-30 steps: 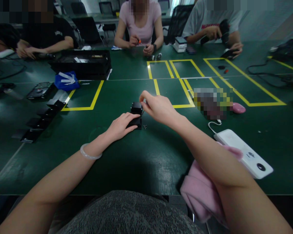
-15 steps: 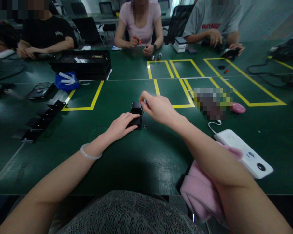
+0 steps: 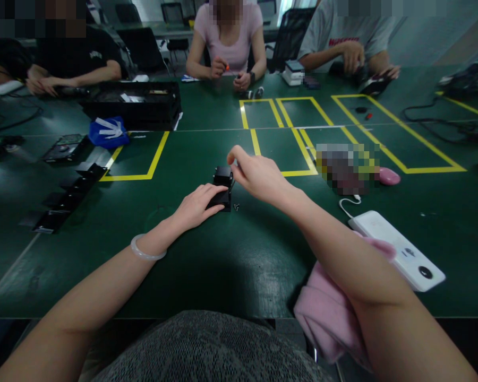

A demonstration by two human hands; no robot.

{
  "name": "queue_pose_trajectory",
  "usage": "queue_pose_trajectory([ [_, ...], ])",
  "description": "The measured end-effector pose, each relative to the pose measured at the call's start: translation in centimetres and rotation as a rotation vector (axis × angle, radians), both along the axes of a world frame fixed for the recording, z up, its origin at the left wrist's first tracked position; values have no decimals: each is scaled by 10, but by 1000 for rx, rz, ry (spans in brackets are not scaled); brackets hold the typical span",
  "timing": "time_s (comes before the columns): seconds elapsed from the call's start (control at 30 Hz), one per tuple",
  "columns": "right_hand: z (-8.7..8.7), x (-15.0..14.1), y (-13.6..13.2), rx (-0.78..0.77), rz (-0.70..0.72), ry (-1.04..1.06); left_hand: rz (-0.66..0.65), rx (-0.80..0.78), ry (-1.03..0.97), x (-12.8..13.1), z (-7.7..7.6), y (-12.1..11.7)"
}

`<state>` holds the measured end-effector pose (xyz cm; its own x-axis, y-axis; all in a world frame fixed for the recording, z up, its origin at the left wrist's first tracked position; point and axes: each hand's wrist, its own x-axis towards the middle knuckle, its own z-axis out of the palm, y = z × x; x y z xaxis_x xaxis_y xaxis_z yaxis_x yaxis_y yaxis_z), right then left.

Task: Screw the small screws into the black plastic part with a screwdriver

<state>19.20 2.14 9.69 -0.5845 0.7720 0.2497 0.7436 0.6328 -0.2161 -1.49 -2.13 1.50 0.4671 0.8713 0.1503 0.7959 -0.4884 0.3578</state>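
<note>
A small black block-shaped part [image 3: 222, 187] stands on the green table [image 3: 231, 254] in front of me. My left hand [image 3: 195, 205] lies over its near left side, fingers pressed onto it and steadying it. My right hand [image 3: 255, 175] hovers at the part's upper right corner with thumb and fingers pinched together; what the pinch holds is too small to make out. A tiny loose screw [image 3: 236, 206] lies on the table just right of the part's base.
A white device with a cable [image 3: 398, 249] rests on a pink cloth [image 3: 330, 313] at my right. Black flat parts [image 3: 63, 196] line the left. A black tray [image 3: 135, 103] and blue cloth [image 3: 107, 132] sit farther back. Three other people work across the table.
My right hand's pinched fingers shifted slightly at the part's top corner. My left hand stayed put. The person at the far right moved a hand.
</note>
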Motion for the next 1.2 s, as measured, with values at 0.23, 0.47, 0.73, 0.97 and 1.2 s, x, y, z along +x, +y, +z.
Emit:
queue_pose_trajectory([
  [0.23, 0, 0, 0, 0, -5, -24, -10, 22, -15, 0, -1, 0],
  [0.47, -2, 0, 0, 8, 13, 28, -9, 22, -14, -1, -3, 0],
  [0.73, -1, -1, -1, 7, -3, -4, -8, 10, -22, 0, -2, 0],
  [0.97, -1, 0, 0, 20, 1, -17, -13, 26, -13, -1, -3, 1],
  [1.2, 0, 0, 0, 17, -6, -12, -21, 38, -24, -2, -5, 1],
])
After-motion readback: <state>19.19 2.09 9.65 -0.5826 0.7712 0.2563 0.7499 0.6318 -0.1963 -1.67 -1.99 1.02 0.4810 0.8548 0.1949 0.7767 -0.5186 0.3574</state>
